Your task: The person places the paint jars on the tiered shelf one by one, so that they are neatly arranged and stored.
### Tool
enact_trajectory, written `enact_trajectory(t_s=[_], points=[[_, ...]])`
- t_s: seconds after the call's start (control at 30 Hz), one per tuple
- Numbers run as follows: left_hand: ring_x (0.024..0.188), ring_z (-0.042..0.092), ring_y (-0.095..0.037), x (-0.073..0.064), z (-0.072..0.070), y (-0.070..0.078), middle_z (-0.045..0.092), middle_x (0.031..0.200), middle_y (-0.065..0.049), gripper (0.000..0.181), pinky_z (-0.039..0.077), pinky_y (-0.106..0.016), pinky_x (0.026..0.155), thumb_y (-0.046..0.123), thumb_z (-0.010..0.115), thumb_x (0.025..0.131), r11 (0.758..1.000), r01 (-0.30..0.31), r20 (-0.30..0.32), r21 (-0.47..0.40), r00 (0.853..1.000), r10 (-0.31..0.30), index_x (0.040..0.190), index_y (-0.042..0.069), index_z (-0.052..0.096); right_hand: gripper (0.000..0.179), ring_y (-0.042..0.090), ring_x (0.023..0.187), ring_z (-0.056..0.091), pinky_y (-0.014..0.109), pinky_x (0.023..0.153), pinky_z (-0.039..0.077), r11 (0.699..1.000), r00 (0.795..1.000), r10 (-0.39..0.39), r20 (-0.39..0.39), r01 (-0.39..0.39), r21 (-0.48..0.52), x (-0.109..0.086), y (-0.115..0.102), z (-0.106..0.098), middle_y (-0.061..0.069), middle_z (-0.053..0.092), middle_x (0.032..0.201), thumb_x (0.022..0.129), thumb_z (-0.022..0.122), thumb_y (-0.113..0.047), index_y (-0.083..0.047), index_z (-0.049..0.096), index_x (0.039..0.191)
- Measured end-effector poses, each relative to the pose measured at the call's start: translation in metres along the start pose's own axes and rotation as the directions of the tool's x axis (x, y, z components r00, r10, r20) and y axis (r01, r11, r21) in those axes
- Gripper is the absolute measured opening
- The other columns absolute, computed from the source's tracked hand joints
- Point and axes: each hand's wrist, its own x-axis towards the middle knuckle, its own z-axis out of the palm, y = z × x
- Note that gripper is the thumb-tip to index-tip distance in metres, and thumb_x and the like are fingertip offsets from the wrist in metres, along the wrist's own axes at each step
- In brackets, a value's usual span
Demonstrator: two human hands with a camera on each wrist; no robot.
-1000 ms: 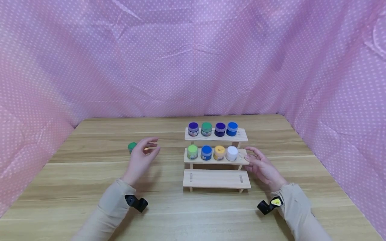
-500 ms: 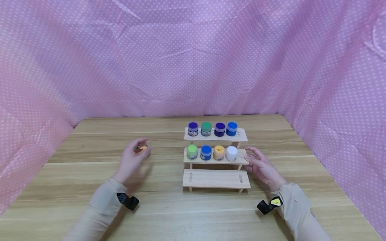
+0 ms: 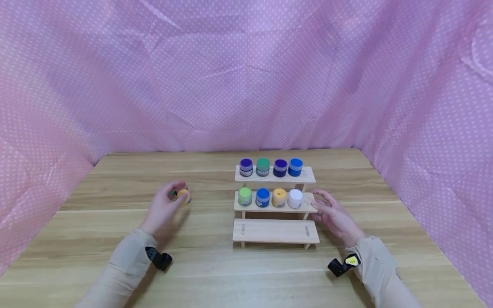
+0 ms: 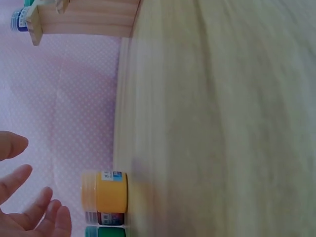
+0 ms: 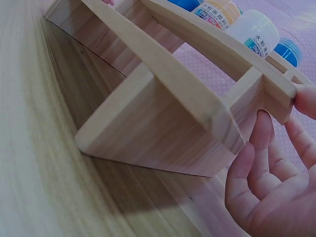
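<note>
My left hand [image 3: 161, 208] is over a few small paint jars on the left of the table. Its fingers are apart and loosely bent, above an orange jar [image 4: 112, 192], with a gap to it in the left wrist view. Behind that one show a dark red jar [image 4: 111, 218] and a green jar [image 4: 112, 231], both partly hidden. At the right end of a three-step wooden stand [image 3: 275, 231], my right hand [image 3: 336, 219] holds the middle step's edge between thumb and fingers. The light green [image 3: 245, 196], blue [image 3: 262, 197], yellow [image 3: 279, 197] and white [image 3: 295, 198] jars line that step.
On the stand's top step are two purple jars [image 3: 246, 167] [image 3: 280, 168], a green jar [image 3: 262, 167] and a blue jar [image 3: 295, 167]. Wood-grain table [image 3: 215, 273] lies all around. A pink dotted cloth [image 3: 246, 77] hangs behind and at both sides.
My left hand has moved left and slightly back toward me, and the orange jar has come into sight beside its fingers. The right hand has stayed at the stand.
</note>
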Motion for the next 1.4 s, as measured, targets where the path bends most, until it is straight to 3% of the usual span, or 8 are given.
enact_trajectory(t_s=[0.2,0.47,0.83,1.03,1.4], points=[[0.126,0.041,-0.039,0.0033,0.0011,-0.0067,0.045,0.135,-0.027,0.042,0.041,-0.052,0.103,0.008,0.058,0.093,0.999,-0.021,0.025,0.027,0.999,0.021,0.129,-0.011,0.046,0.023,0.006,0.093,0.063,0.024,0.083,0.051,1.000,1.000,0.006,-0.003,-0.006,-0.001,-0.0008,0.0021,0.0002,-0.010,0.063,0.105,0.099,0.044,-0.008,-0.025,0.048,0.114],[0.126,0.040,-0.038,0.0055,0.0015,-0.0076,0.041,0.138,-0.026,0.041,0.042,-0.051,0.103,0.008,0.057,0.094,0.999,-0.006,0.054,0.033,0.999,0.004,0.128,-0.013,0.047,0.023,0.007,0.092,0.063,0.023,0.082,0.052,1.000,1.000,-0.013,0.000,0.013,0.017,-0.0003,0.0012,0.0002,-0.010,0.063,0.105,0.099,0.044,-0.007,-0.024,0.048,0.114],[0.127,0.039,-0.039,0.0054,-0.0002,-0.0080,0.041,0.136,-0.027,0.046,0.038,-0.053,0.106,0.013,0.058,0.094,0.996,0.000,0.086,0.084,0.996,-0.008,0.132,-0.010,0.045,0.023,0.006,0.092,0.063,0.024,0.082,0.051,0.999,1.000,-0.016,0.007,0.016,0.029,-0.0002,0.0021,-0.0004,-0.009,0.063,0.104,0.099,0.044,-0.007,-0.024,0.049,0.113],[0.129,0.037,-0.041,0.0030,-0.0019,-0.0109,0.038,0.141,-0.026,0.051,0.035,-0.056,0.106,0.022,0.055,0.097,0.995,0.023,0.136,0.092,0.990,-0.035,0.136,-0.007,0.041,0.023,0.006,0.092,0.063,0.024,0.082,0.051,0.999,1.000,-0.022,0.013,0.022,0.031,-0.0004,0.0037,-0.0012,-0.010,0.063,0.104,0.099,0.044,-0.007,-0.025,0.050,0.113],[0.120,0.047,-0.043,0.0023,-0.0027,-0.0089,0.037,0.144,-0.025,0.052,0.038,-0.057,0.103,0.026,0.053,0.098,0.986,0.033,0.153,0.161,0.987,-0.058,0.139,-0.003,0.040,0.023,0.006,0.091,0.063,0.023,0.082,0.051,0.998,0.999,-0.033,0.021,0.032,0.051,-0.0007,0.0032,-0.0010,-0.010,0.064,0.102,0.099,0.045,-0.007,-0.023,0.049,0.115]])
